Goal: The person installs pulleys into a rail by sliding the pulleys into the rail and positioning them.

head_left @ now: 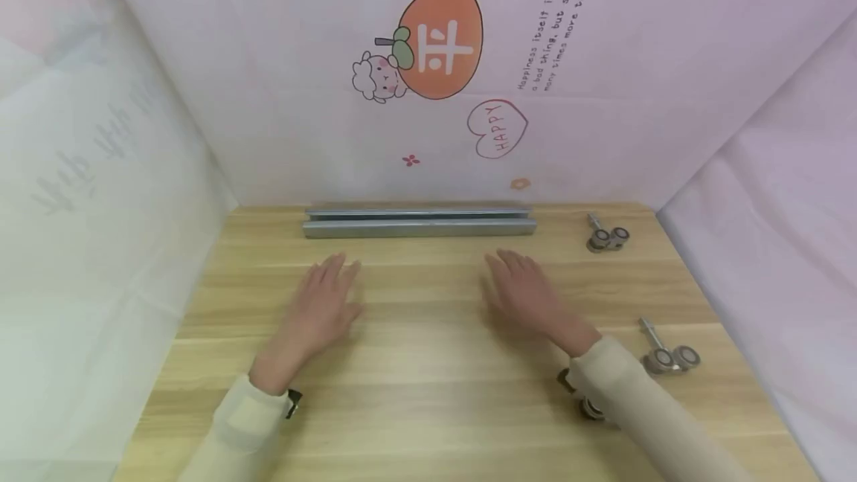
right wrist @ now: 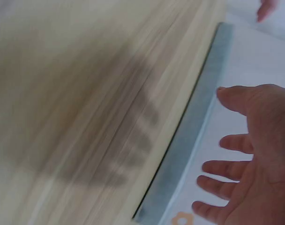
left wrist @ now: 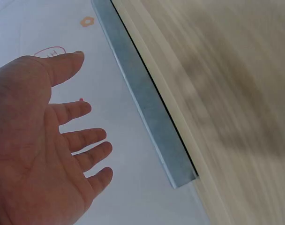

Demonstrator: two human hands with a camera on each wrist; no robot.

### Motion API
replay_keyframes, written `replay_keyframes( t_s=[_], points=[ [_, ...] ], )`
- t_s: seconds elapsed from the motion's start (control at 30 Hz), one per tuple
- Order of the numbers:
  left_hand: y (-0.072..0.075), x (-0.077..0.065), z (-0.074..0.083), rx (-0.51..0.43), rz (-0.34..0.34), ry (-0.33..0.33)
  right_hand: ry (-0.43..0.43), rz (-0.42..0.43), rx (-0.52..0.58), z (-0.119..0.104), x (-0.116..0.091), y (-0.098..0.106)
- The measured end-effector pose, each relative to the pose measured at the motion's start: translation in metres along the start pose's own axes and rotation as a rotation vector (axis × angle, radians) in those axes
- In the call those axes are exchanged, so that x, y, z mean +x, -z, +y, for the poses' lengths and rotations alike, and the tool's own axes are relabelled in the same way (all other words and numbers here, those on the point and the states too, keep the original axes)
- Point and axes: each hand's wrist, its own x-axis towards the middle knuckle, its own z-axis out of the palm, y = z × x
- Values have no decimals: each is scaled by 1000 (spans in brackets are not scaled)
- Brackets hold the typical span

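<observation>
A grey metal channel rail (head_left: 419, 227), with a slot along its top, lies lengthwise at the back of the wooden table. My left hand (head_left: 321, 311) hovers in front of the rail's left part, its fingers spread and holding nothing. On the other side my right hand (head_left: 525, 292) hovers before the rail's right part, also with nothing in it. Both wrist views show the rail (left wrist: 147, 98) apart from the fingers, and the hands cast shadows on the wood. In the right wrist view the right hand's fingers (right wrist: 222, 169) are loosely extended.
Metal roller hangers with bolts lie on the right: one roller hanger (head_left: 608, 239) at the back, another roller hanger (head_left: 672, 358) nearer. A third roller piece (head_left: 591, 409) is partly hidden under the right sleeve. Printed white cloth (head_left: 301, 132) walls surround the wooden table (head_left: 415, 363).
</observation>
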Motion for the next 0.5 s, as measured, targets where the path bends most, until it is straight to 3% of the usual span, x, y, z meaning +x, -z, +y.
replay_keyframes(
  t_s=[0.27, 0.5],
  points=[
    [1, 25, -35, -4, -100, 4, 63, 64, -15, 47, 30, -15],
    [-7, 44, -70, -43, -117, 11, -14, -47, 102, 85, 57, -21]
  ],
)
